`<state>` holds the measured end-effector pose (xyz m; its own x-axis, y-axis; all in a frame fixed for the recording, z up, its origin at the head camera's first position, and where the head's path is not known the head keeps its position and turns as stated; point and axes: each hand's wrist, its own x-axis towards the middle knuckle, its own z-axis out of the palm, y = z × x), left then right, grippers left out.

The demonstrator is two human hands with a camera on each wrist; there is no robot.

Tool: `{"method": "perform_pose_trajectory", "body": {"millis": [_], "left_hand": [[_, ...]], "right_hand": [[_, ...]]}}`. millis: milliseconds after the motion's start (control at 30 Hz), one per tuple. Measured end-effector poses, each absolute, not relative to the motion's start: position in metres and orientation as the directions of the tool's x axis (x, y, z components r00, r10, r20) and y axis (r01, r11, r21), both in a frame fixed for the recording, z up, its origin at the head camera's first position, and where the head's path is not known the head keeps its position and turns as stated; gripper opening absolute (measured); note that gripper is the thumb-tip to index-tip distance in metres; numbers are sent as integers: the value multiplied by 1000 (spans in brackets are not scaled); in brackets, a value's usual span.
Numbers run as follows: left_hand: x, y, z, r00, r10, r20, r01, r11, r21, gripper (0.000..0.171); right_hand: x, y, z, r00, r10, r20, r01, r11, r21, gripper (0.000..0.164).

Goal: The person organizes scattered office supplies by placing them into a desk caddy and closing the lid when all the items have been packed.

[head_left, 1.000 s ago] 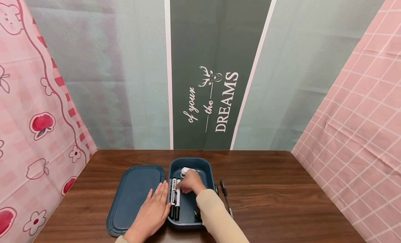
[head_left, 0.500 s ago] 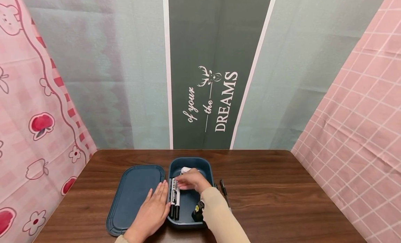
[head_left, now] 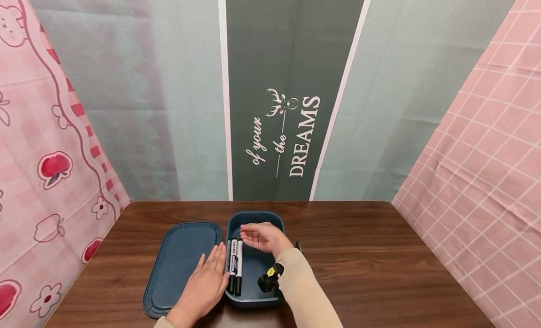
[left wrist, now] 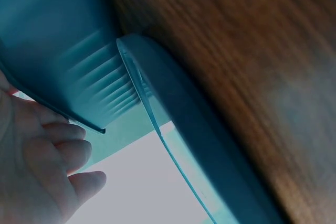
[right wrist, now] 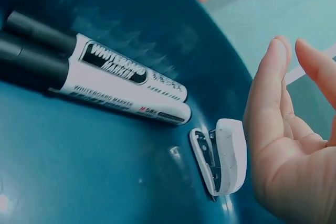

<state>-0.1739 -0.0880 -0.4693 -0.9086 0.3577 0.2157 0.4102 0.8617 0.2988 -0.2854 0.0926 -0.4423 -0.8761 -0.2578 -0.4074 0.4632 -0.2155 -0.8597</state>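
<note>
A dark blue plastic box [head_left: 253, 300] stands on the table, with two whiteboard markers [right wrist: 121, 80] lying side by side along its left wall. At the box's far end lies a small white stapler [right wrist: 231, 156], which my right hand hides in the head view. My right hand [head_left: 264, 236] hovers over that end, fingers loosely extended and holding nothing; the right wrist view has the hand [right wrist: 289, 145] beside the stapler. My left hand [head_left: 204, 281] has its fingers straight against the box's left rim, with the palm over the edge of the blue lid [head_left: 181, 257].
The lid lies flat on the wooden table [head_left: 380, 271], left of the box. A black pen [head_left: 299, 246] lies right of the box, mostly hidden by my sleeve. A black wrist camera [head_left: 270, 277] sits on my right wrist. Curtains hang behind and at both sides.
My right hand has lifted from down by the stapler and markers, its fingers straightening and rising above the box. The left hand stays at the left rim.
</note>
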Motion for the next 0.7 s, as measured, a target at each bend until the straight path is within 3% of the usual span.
{"method": "perform_pose_trajectory", "body": {"millis": [233,700], "left_hand": [[-174,-87,-470,-897,362,254,427,859,284,55],[-171,-88,-469,-890,365,273,436,855,282,54]], "right_hand": [[-286,104,-431,-871,-303,-386,467,-270,-842,31],[-283,151,-404,-901,-266,-342,411,-278,-868,18]]}}
